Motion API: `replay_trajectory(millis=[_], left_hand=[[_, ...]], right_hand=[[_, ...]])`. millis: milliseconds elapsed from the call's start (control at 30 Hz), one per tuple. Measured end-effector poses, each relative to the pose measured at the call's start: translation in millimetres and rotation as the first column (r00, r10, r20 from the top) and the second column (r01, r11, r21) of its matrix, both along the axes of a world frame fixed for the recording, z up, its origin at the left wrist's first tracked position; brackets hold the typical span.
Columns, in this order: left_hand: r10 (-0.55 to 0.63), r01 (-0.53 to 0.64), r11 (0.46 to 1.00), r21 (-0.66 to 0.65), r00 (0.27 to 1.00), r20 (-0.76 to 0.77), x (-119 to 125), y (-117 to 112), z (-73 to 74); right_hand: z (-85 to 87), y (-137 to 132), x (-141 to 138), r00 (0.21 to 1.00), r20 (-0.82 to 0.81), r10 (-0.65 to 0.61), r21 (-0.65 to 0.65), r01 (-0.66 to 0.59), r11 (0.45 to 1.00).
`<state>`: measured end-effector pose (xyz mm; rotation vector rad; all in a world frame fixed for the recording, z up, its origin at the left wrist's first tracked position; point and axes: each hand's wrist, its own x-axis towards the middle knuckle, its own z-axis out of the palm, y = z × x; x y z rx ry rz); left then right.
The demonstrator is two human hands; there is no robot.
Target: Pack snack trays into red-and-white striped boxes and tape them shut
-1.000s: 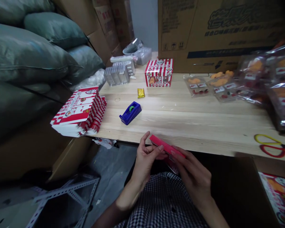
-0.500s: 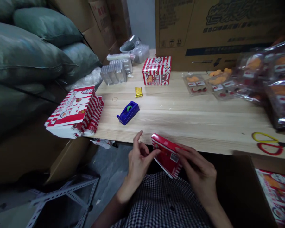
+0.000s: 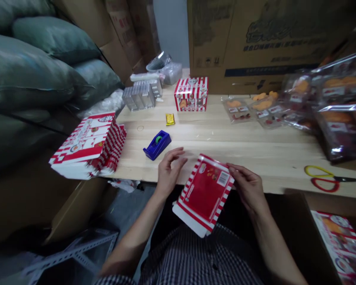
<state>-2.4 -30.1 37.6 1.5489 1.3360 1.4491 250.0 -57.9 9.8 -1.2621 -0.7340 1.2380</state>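
Observation:
A red-and-white striped carton [image 3: 204, 190] is tilted over the table's front edge, its barcode face toward me and a white flap sticking out at its lower end. My right hand [image 3: 249, 184] grips its right upper corner between thumb and fingers. Left of the carton, my left hand [image 3: 169, 170] is raised with thumb and fingers apart, holding nothing. Just beyond that hand stands a blue tape dispenser [image 3: 158, 145] with a green roll. A small yellow packet [image 3: 170, 119] lies behind the dispenser.
Folded striped cartons [image 3: 89, 142] are stacked at the left edge. A made-up striped box [image 3: 191, 94] stands at the back, near clear plastic cases [image 3: 139, 96]. Blister packs [image 3: 237, 109] lie at the back right, and scissors [image 3: 329, 178] at the right. A brown carton [image 3: 225, 47] rises behind.
The carton has turned so its broad red face shows, with its lower flap visible. My left hand has moved away from it, up and slightly left; my right hand still holds it.

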Motion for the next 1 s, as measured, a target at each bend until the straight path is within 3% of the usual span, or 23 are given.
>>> replay_trajectory(millis=[67, 133, 267, 400, 467, 533, 633, 733, 867, 1000], left_hand=[[0.104, -0.097, 0.993, -0.064, 0.987, 0.126, -10, 12, -0.5], [0.149, -0.130, 0.985, -0.111, 0.972, 0.180, -18, 26, 4.2], [0.156, -0.130, 0.983, -0.133, 0.967, 0.204, -17, 52, 24.1], [0.147, -0.138, 0.986, -0.089, 0.985, 0.094, -2, 63, 34.6], [0.091, -0.089, 0.993, -0.077, 0.996, 0.022, 6, 60, 30.8], [-0.003, 0.005, 0.993, -0.121, 1.000, 0.016, 14, 53, 22.3], [-0.110, 0.132, 0.961, -0.243, 0.989, 0.103, 20, 41, 5.7], [-0.100, 0.151, 0.919, -0.365, 0.983, 0.153, 9, 28, -11.0], [0.024, 0.059, 0.878, -0.475, 0.986, 0.168, -22, 16, -26.8], [0.075, 0.026, 0.869, -0.495, 0.980, 0.183, -31, 17, -33.2]], right_hand=[[-20.1, 24, 11, 0.977, -0.053, -0.204, 0.013, 0.205, 0.979], [-36.7, 45, 16, 0.951, -0.047, -0.306, 0.052, 0.308, 0.950], [-54.5, 60, 11, 0.932, 0.069, -0.356, 0.139, 0.344, 0.929], [-49.2, 69, 16, 0.866, 0.326, -0.378, 0.240, 0.311, 0.920], [-37.9, 96, 29, 0.794, 0.465, -0.392, 0.295, 0.279, 0.914], [-23.8, 139, 44, 0.716, 0.591, -0.373, 0.312, 0.224, 0.923], [-7.2, 217, 57, 0.613, 0.739, -0.279, 0.234, 0.156, 0.960], [-5.8, 275, 59, 0.535, 0.832, -0.148, 0.107, 0.108, 0.988], [-20.1, 297, 66, 0.480, 0.877, -0.017, -0.016, 0.064, 0.998], [-24.1, 276, 81, 0.511, 0.859, -0.027, -0.017, 0.080, 0.997]])
